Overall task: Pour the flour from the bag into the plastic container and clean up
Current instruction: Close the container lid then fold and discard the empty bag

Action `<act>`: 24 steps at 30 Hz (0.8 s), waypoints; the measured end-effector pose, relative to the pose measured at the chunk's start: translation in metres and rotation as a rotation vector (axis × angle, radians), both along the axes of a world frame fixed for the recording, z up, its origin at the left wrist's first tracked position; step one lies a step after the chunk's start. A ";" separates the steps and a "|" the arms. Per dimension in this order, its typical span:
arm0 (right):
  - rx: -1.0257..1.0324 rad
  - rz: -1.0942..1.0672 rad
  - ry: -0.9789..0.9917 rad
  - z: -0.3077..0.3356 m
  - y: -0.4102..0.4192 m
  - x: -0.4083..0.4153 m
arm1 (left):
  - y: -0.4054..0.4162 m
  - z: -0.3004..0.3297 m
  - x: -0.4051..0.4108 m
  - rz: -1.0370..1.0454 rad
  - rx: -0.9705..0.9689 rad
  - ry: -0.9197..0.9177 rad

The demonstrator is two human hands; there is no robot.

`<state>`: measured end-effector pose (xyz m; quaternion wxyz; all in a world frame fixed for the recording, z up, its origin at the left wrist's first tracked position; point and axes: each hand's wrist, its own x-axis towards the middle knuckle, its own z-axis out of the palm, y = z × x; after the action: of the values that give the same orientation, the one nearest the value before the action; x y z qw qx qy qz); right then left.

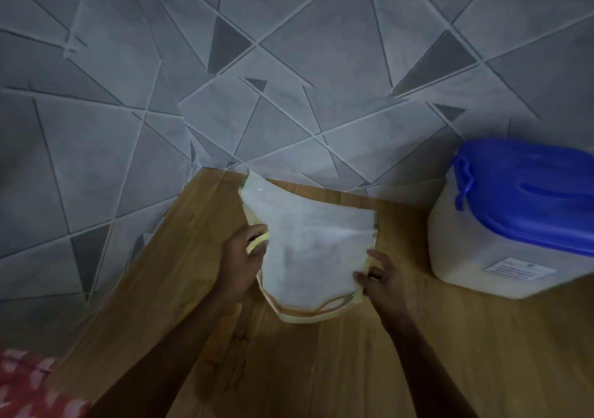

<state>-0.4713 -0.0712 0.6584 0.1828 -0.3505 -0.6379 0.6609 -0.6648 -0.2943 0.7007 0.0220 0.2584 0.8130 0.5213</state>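
A flat, empty-looking white bag (308, 244) with pale yellow edges lies in the middle of the wooden table (353, 369). My left hand (242, 261) grips its left edge. At the bag's lower right edge my right hand (381, 281) pinches the bag, a ring on one finger. To the right stands the translucent plastic container (501, 240), filled with pale flour, its blue lid (527, 189) on top and a white label on its front.
A grey wall (160, 96) with a pattern of triangles stands behind and to the left of the table. A red-and-white patterned cloth (29, 385) shows at the lower left corner.
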 end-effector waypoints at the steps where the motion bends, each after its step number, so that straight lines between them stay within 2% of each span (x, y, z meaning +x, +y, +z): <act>1: -0.030 -0.007 0.010 0.000 -0.005 -0.001 | 0.005 0.002 0.004 -0.023 0.012 -0.007; 6: -0.075 0.006 0.112 0.003 -0.027 -0.002 | 0.026 0.003 0.030 -0.136 0.033 -0.029; 11: -0.185 -0.060 0.073 -0.004 -0.036 0.005 | 0.033 -0.010 0.051 -0.323 0.029 0.103; 17: -0.266 -0.081 0.051 -0.003 -0.036 0.014 | 0.043 -0.026 0.074 -0.556 -0.038 0.076; 20: -0.188 0.004 0.076 -0.001 -0.034 0.020 | 0.043 -0.035 0.080 -0.631 -0.075 0.026; 24: 0.121 0.218 0.123 0.000 -0.030 0.024 | 0.044 -0.044 0.081 -0.656 -0.105 -0.024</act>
<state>-0.4478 -0.1009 0.6580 0.1695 -0.2265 -0.6983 0.6575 -0.5842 -0.2499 0.6567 0.2115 0.4987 0.7120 0.4469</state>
